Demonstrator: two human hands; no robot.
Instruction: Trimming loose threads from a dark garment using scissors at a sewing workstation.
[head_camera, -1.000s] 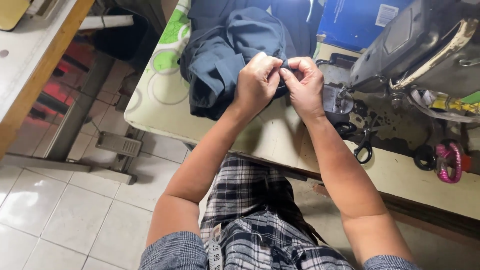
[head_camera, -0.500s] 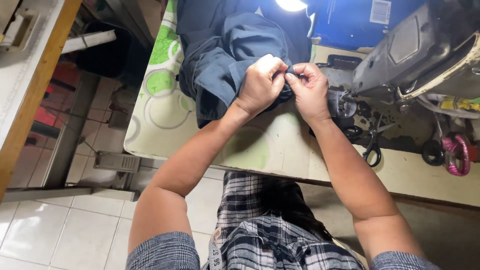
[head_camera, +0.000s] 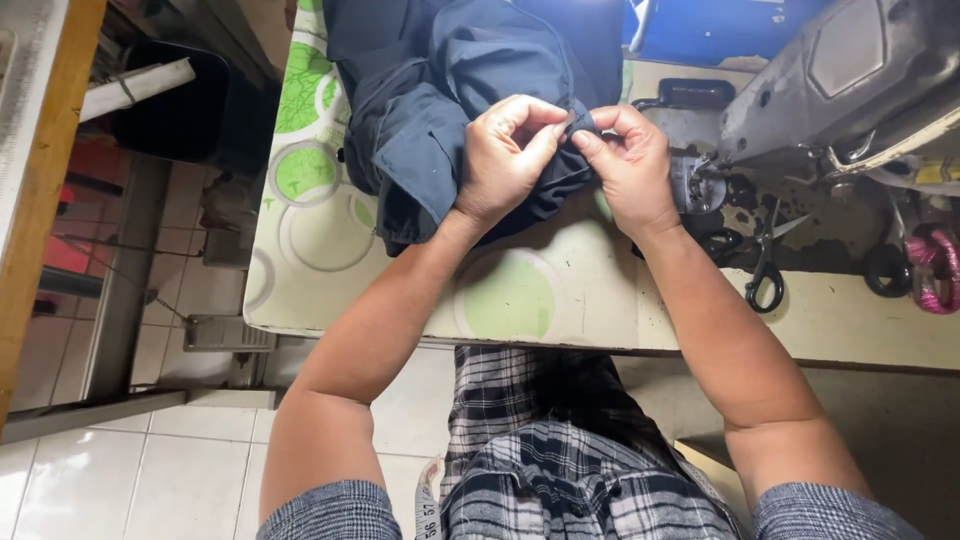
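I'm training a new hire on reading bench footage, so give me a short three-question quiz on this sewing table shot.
1. True or false: both hands pinch the same dark blue garment.
2. Which lies nearest the right hand? A) black-handled scissors B) pink ring-shaped object C) white roll
3. Fill in: the table cover is pale with ___ circles.

Key:
1. True. The left hand and the right hand meet fingertip to fingertip on one fold of the cloth, beside the grey sewing machine.
2. A. The scissors lie just beyond the right wrist; the pink object is further along, and the roll is off the table on the far side.
3. Green.
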